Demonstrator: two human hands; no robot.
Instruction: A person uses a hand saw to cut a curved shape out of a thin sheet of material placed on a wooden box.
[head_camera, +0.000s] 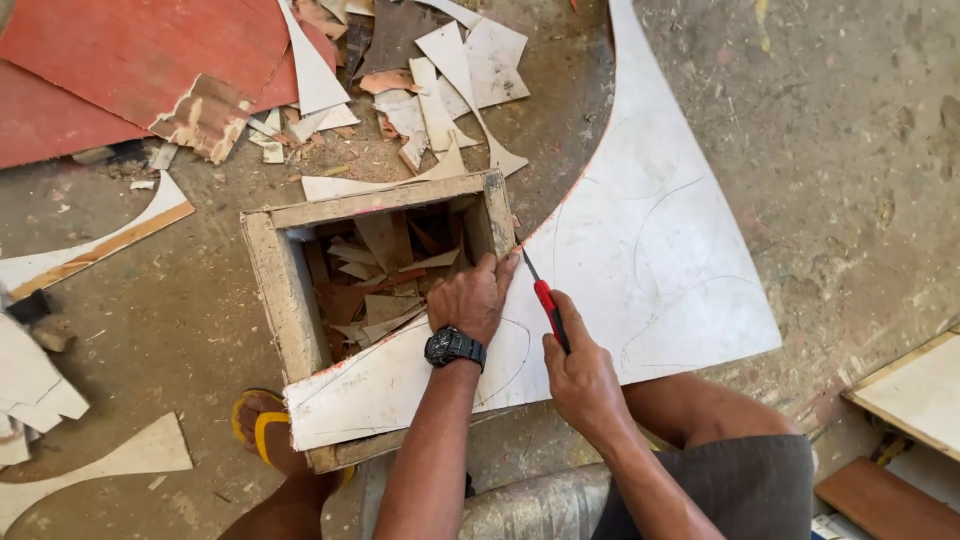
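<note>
We press our left hand flat on the white sheet lying over the wooden box, and our right hand grips the red knife tight, so we should cut slowly along the line.

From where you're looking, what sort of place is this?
Probably a small woodworking or laminate-cutting workshop: a large white sheet marked with curves, a wooden box full of offcuts, and scraps littering the bare floor.
</note>
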